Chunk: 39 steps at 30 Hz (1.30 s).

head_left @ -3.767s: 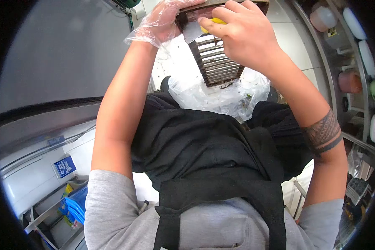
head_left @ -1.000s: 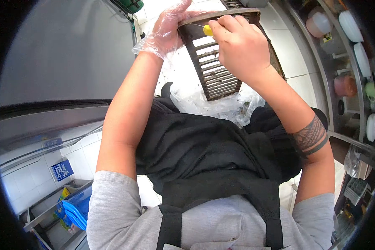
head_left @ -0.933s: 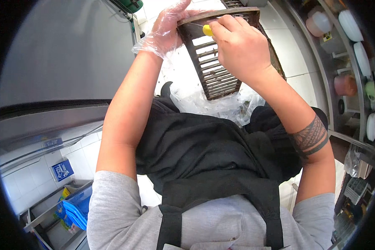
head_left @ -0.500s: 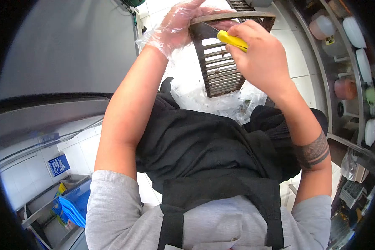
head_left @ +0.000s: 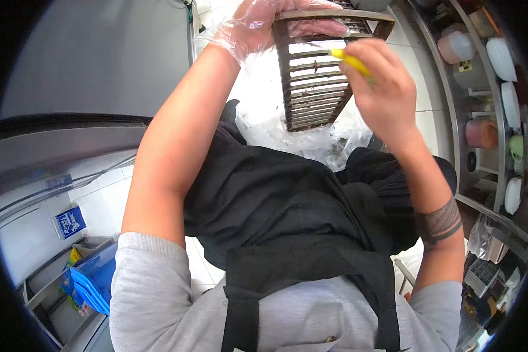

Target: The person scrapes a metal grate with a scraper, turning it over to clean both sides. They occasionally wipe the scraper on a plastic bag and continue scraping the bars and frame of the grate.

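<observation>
A dark, dirty slatted metal grate (head_left: 317, 88) stands tilted above a clear plastic bag (head_left: 299, 145) on the floor. My left hand (head_left: 258, 26), in a clear plastic glove, grips the grate's upper end, with its fingers behind the top bar. My bare right hand (head_left: 384, 82) is closed around the yellow handle (head_left: 351, 61) of a thin-bladed tool. Its blade points left toward the upper slats; whether it touches them is unclear. Small dark bits cling to the slats.
A large grey panel (head_left: 94, 58) fills the upper left. Shelves with containers (head_left: 454, 47) run down the right side. Blue plastic trays (head_left: 97, 281) are at the lower left. White floor tiles (head_left: 419, 76) show beyond the grate, and my black apron (head_left: 287, 205) covers my lap.
My right hand has moved slightly right and down with the yellow-handled tool, away from the grate's top bar. The grate has shifted slightly, and more of my left fingers shows behind it.
</observation>
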Available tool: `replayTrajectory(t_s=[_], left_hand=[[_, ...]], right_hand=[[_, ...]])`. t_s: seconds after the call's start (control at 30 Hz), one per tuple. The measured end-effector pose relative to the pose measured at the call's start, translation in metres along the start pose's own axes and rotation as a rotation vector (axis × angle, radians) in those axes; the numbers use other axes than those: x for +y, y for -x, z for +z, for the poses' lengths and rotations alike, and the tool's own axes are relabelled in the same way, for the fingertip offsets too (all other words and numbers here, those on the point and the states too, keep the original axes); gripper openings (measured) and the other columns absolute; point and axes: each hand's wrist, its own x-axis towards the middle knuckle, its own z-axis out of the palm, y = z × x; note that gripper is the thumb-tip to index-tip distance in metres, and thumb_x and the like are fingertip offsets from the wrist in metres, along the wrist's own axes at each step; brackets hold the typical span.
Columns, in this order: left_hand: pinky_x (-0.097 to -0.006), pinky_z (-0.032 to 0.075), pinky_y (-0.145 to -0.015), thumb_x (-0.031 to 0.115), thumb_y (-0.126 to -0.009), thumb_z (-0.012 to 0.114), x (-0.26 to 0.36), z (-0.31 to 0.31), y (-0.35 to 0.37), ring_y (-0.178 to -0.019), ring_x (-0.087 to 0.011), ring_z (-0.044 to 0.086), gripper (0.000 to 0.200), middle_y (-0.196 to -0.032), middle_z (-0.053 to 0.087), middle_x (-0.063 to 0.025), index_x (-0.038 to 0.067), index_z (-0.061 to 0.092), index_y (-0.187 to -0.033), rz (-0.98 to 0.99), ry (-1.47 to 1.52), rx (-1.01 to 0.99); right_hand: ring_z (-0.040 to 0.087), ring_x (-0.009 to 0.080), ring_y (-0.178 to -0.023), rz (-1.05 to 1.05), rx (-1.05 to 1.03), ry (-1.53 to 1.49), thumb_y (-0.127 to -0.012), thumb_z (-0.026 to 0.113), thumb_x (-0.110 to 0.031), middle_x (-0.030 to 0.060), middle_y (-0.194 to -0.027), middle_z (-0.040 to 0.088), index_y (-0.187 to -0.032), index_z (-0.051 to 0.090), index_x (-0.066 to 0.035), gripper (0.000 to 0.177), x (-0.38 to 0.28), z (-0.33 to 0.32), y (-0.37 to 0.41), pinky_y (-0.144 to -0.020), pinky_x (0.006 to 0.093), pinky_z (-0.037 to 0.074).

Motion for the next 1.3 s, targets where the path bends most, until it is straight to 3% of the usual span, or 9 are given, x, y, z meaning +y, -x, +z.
replayTrajectory(t_s=[0.07,0.1,0.33,0.53,0.83,1.07,1.13,1.27,1.3], left_hand=[[-0.0401,0.048,-0.115,0.071,-0.107,0.038,0.002,0.004,0.001,-0.126,-0.0369,0.067,0.094,-0.138,0.066,-0.0291,-0.015,0.054,-0.144,-0.047,0.047,-0.07],[-0.0393,0.049,-0.114,0.075,-0.105,0.037,-0.002,0.018,0.007,-0.125,-0.0337,0.067,0.097,-0.138,0.067,-0.0256,-0.013,0.057,-0.142,0.033,-0.057,0.111],[-0.0401,0.049,-0.113,0.079,-0.102,0.038,-0.005,-0.004,0.005,-0.125,-0.0301,0.067,0.103,-0.14,0.067,-0.0246,-0.014,0.057,-0.143,-0.024,0.106,-0.135],[-0.0422,0.044,-0.118,0.08,-0.101,0.038,-0.001,0.006,0.006,-0.137,-0.0333,0.059,0.107,-0.149,0.058,-0.0285,-0.015,0.051,-0.148,-0.053,0.096,-0.12],[-0.0423,0.045,-0.117,0.08,-0.101,0.039,-0.003,0.01,0.008,-0.134,-0.0329,0.061,0.106,-0.147,0.061,-0.028,-0.016,0.054,-0.144,-0.025,0.023,0.03],[-0.0419,0.042,-0.121,0.08,-0.101,0.037,-0.006,0.01,0.008,-0.139,-0.035,0.058,0.108,-0.148,0.058,-0.031,-0.017,0.049,-0.147,0.01,0.063,-0.08],[-0.0423,0.039,-0.124,0.08,-0.102,0.037,-0.004,0.014,0.01,-0.14,-0.038,0.056,0.109,-0.148,0.056,-0.0343,-0.018,0.045,-0.149,-0.005,-0.021,-0.076],[-0.0444,0.036,-0.125,0.081,-0.1,0.037,-0.003,0.011,0.007,-0.141,-0.0415,0.054,0.111,-0.149,0.054,-0.0372,-0.018,0.044,-0.149,0.006,-0.033,-0.087],[-0.0456,0.036,-0.125,0.082,-0.1,0.037,-0.005,0.01,0.008,-0.141,-0.0423,0.054,0.112,-0.148,0.054,-0.0382,-0.018,0.044,-0.15,0.02,-0.072,-0.057]], right_hand=[[0.069,0.0241,-0.097,-0.24,0.047,0.181,-0.088,0.075,-0.006,0.0007,-0.105,0.072,-0.106,0.074,-0.013,0.019,0.005,-0.005,-0.021,-0.086,0.0393,0.049],[0.068,0.0227,-0.095,-0.356,0.068,0.131,-0.089,0.073,-0.006,-0.0011,-0.102,0.071,-0.105,0.074,-0.013,0.018,0.009,-0.001,-0.033,-0.085,0.0381,0.046],[0.071,0.0282,-0.101,-0.321,-0.076,0.142,-0.089,0.075,-0.008,0.0071,-0.11,0.076,-0.109,0.078,-0.006,0.02,0.002,-0.001,-0.043,-0.089,0.0372,0.053],[0.069,0.0248,-0.104,-0.321,-0.128,0.22,-0.088,0.074,-0.004,0.0044,-0.113,0.076,-0.111,0.078,-0.01,0.024,0.001,0.002,-0.027,-0.09,0.0386,0.049],[0.067,0.0247,-0.105,-0.37,-0.103,0.2,-0.088,0.073,-0.004,0.0029,-0.11,0.074,-0.108,0.078,-0.009,0.022,0.001,-0.009,-0.037,-0.092,0.038,0.047],[0.066,0.0267,-0.101,-0.433,-0.186,0.196,-0.087,0.072,-0.003,0.0042,-0.108,0.072,-0.108,0.075,-0.008,0.022,0.005,-0.024,-0.034,-0.091,0.0398,0.047],[0.068,0.0231,-0.095,-0.443,-0.119,0.215,-0.088,0.073,-0.005,-0.0007,-0.101,0.071,-0.105,0.075,-0.012,0.018,0.015,-0.026,-0.025,-0.084,0.0377,0.046],[0.069,0.0247,-0.096,-0.352,-0.187,0.228,-0.09,0.073,-0.006,0.0026,-0.102,0.071,-0.107,0.074,-0.009,0.018,0.02,-0.02,0.01,-0.085,0.0381,0.05],[0.07,0.0265,-0.097,-0.201,-0.167,0.091,-0.091,0.073,-0.007,0.0049,-0.103,0.071,-0.108,0.074,-0.008,0.018,0.019,-0.017,0.018,-0.085,0.0383,0.052]])
